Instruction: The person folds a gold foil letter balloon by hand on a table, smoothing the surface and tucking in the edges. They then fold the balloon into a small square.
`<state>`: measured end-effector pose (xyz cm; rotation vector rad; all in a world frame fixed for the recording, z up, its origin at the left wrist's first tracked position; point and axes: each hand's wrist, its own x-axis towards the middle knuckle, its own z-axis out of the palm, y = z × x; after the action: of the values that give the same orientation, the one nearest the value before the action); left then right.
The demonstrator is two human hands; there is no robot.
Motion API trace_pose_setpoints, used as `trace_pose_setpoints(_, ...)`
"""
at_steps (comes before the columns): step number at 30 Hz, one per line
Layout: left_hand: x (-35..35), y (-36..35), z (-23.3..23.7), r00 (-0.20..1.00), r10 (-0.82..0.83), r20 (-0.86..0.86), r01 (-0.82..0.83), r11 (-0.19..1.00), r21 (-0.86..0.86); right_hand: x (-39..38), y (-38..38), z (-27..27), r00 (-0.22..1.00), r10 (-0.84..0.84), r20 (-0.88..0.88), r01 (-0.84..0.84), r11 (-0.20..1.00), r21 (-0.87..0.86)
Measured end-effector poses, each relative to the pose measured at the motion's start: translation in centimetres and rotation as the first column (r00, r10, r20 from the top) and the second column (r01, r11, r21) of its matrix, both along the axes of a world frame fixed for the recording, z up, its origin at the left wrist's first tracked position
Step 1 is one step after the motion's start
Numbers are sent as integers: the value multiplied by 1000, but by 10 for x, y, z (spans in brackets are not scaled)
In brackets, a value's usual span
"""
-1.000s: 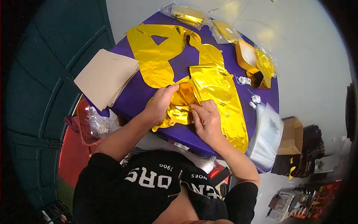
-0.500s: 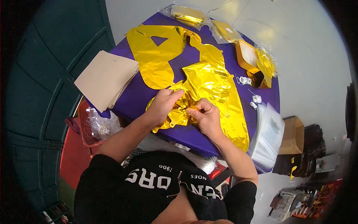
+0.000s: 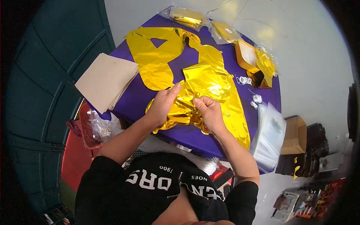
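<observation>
A crumpled gold foil balloon (image 3: 182, 108) is bunched between my hands near the table's front edge. My left hand (image 3: 165, 102) is closed on its left side, thumb on top. From the right, my right hand (image 3: 210, 112) pinches the foil between thumb and fingers. Partly under and beyond this bunch, a smooth gold foil sheet (image 3: 208, 80) reflects the light. Another flat gold foil balloon (image 3: 153, 56), with a triangular hole in it, lies at the back left.
On the purple table (image 3: 129, 92), a stack of beige cards (image 3: 107, 80) rests at the left. Clear plastic sleeves (image 3: 267, 137) overhang the right edge, below rolls of white ribbon (image 3: 256, 99). A yellow box (image 3: 247, 56) and bagged foil (image 3: 225, 32) lie farther back.
My right hand has shifted slightly up and its grip has turned on the foil. My left hand has risen a little, and the bunched foil between them has changed shape.
</observation>
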<state>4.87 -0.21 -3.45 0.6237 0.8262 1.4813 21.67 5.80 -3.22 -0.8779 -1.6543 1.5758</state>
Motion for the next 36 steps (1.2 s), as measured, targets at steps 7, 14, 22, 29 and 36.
trace_pose_setpoints(7, -5, 0, 11, 982, -55, 179, 70, 994, -83, 9, 23, 37, 990, -136, 33, 116, 926, 358)
trace_pose_setpoints(14, -20, 21, 33, 958, -176, -229, 112, 957, -267, 25, 41, 88, 985, -140, -104, 169, 915, 367)
trace_pose_setpoints(22, -31, 68, 52, 779, -340, -526, 146, 915, -376, 77, 101, 102, 787, -439, -434, 594, 729, 339)
trace_pose_setpoints(29, -47, 109, 111, 873, -291, -390, 191, 942, -275, 177, 153, 103, 620, -518, -589, 704, 699, 126)
trace_pose_setpoints(36, -54, 183, 186, 981, -167, -96, 183, 965, 189, 264, 176, 94, 417, -667, -617, 788, 603, -120)
